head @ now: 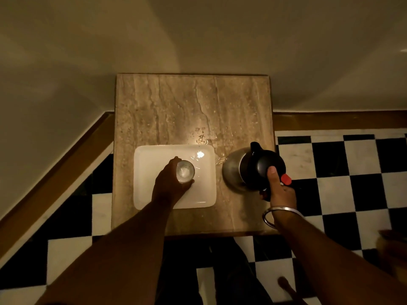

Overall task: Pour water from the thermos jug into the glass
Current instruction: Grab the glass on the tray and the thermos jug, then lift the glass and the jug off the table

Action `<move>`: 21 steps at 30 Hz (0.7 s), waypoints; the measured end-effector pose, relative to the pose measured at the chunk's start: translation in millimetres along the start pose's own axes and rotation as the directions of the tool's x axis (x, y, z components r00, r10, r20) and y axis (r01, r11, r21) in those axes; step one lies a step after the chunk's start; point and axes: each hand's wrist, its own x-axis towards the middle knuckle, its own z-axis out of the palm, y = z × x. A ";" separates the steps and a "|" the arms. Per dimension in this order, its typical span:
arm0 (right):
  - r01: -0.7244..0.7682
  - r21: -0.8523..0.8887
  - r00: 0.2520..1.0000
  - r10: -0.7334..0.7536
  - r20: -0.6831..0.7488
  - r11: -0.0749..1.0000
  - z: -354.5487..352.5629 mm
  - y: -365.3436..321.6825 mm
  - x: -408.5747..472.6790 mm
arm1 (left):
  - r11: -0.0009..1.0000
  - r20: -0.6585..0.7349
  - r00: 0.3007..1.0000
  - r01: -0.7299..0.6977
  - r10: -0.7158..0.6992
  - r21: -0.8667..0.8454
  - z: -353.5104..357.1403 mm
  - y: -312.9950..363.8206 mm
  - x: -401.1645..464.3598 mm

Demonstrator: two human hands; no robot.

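A clear glass point(185, 171) stands upright on a white square tray point(154, 155), and my left hand point(170, 183) is wrapped around its left side. To the right, the thermos jug point(253, 167) with a steel body, black top and red lever sits on the stone table point(176, 106). Its spout points away from me. My right hand point(278, 188) grips the jug's handle, thumb resting on the black lid. A metal bangle circles that wrist.
Water drops and a small puddle point(201, 137) lie on the table just behind the tray and jug. The small table stands against a pale wall. A black-and-white checkered floor point(352, 172) surrounds it; my legs are below.
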 end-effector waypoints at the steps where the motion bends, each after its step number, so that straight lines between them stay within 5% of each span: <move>1: 0.010 -0.009 1.000 -0.010 -0.002 1.000 -0.8 0.1 -0.8 | 1.000 -0.003 1.000 0.008 -0.008 -0.006 -2.9 2.8 -0.9; 12: 0.164 -0.180 0.981 -0.141 0.133 0.970 -25.4 -65.9 -14.1 | 0.997 -0.242 0.970 -0.015 -0.005 -0.080 -54.9 58.3 -30.0; 21: 0.476 -0.220 0.840 -0.366 0.400 0.851 -113.1 -174.8 -98.1 | 0.975 -0.291 0.955 -0.116 0.057 -0.188 -128.0 139.7 -95.7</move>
